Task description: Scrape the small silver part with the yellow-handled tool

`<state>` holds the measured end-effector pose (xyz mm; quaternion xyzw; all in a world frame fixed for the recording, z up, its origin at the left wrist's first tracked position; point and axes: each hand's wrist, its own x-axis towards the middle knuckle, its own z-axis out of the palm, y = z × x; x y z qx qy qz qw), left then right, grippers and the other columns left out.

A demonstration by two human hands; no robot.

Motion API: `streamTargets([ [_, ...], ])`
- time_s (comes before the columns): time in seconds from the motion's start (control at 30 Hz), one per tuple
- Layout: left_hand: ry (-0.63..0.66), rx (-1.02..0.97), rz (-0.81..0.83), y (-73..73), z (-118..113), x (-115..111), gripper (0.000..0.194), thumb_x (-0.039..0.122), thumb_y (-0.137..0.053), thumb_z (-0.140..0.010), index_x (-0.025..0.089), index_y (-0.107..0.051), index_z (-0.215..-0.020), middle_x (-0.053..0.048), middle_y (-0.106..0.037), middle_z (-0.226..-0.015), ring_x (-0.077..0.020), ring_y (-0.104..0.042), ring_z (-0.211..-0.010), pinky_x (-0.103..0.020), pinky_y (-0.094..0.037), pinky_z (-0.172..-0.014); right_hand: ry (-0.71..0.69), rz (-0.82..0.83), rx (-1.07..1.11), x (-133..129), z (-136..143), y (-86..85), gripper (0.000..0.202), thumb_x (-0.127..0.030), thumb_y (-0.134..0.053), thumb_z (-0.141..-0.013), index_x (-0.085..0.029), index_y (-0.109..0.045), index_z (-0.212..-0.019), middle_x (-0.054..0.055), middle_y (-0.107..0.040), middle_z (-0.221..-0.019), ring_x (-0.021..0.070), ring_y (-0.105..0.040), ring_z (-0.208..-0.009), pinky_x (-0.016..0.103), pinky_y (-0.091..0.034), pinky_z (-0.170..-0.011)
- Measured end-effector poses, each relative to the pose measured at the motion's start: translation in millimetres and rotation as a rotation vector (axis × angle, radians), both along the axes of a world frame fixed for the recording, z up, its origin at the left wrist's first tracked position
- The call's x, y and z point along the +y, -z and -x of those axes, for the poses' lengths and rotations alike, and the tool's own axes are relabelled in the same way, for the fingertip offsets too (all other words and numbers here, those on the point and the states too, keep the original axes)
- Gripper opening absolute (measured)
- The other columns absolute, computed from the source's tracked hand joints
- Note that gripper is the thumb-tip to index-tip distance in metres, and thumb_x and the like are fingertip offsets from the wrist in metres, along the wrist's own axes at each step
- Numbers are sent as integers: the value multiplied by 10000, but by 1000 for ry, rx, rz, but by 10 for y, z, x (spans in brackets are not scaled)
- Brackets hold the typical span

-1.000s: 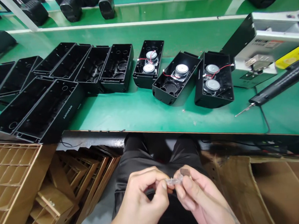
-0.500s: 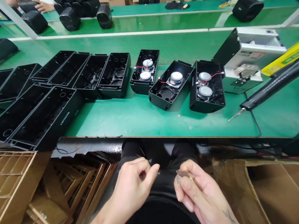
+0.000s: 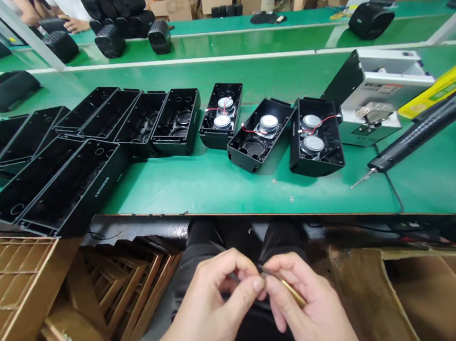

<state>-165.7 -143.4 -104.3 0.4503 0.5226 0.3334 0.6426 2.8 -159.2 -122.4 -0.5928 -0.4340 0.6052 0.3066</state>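
Over my lap, below the table edge, my left hand (image 3: 216, 300) and my right hand (image 3: 301, 305) meet fingertip to fingertip. Between them they pinch a small object (image 3: 262, 275), too small to identify; a thin yellowish strip (image 3: 293, 292) runs along my right fingers. On the green table (image 3: 198, 185) above stand three black speaker housings fitted with round drivers and red wires (image 3: 222, 114) (image 3: 262, 132) (image 3: 314, 137). Left of them lie several black housings without drivers (image 3: 176, 119) (image 3: 70, 182).
An electric screwdriver (image 3: 415, 136) lies at the right with its cable hanging over the edge. A grey-white device (image 3: 378, 97) stands behind it. Cardboard dividers (image 3: 21, 275) sit lower left, a cardboard box (image 3: 421, 292) lower right. Finished black speakers (image 3: 126, 22) stand on the far belt, near other people.
My hands, together a second ago, drew apart half a second ago and have joined again on the small object. The view has tilted up slightly.
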Motion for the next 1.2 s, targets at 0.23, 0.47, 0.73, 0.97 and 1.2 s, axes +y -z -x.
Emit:
streamTargets([
  [0.23, -8, -93, 48, 47, -13, -3, 376, 492, -663, -935, 155, -641, -768, -30, -625, -723, -117, -546, -653, -210, -449, -608, -36, 1, 68, 22, -3, 16, 530, -718, -550, -924, -190, -603, -946, 12, -640, -662, 61, -486, -417, 208, -332, -455],
  [0.47, -263, -84, -131, 215, 13, -31, 307, 427, -623, -995, 168, -634, -830, 13, -626, -652, -40, -470, -466, -137, -322, -428, 171, 205, 303, 191, -33, 88, 546, -706, -606, -900, -192, -548, -1075, -7, -575, -645, 65, -378, -504, 219, -264, -505],
  [0.73, -246, 733, -1017, 635, 365, 610, 162, 43, -530, -982, 191, -581, -1022, -104, -718, -1177, -167, -718, -1085, -275, -601, -909, -63, 14, 92, 766, 161, 189, 482, -640, -483, -976, -189, -535, -1138, -38, -496, -701, 97, -375, -563, 224, -290, -520],
  [0.97, -126, 918, -967, 845, 378, 761, 141, 63, -555, -980, 188, -621, -990, -87, -713, -1184, -246, -678, -1070, -406, -598, -886, -290, -286, -263, 1253, 219, 396, 293, -416, -428, -1028, -203, -624, -1068, 56, -703, -931, 161, -620, -736, 273, -468, -660],
  [1.2, -20, 918, -910, 678, 565, 753, 197, 94, -550, -1001, 185, -622, -1159, -90, -651, -1255, -200, -652, -1074, -350, -534, -885, -394, -544, -667, 1259, 385, 434, 303, -321, -342, -1071, -307, -642, -1109, -34, -767, -996, 194, -750, -797, 297, -470, -658],
])
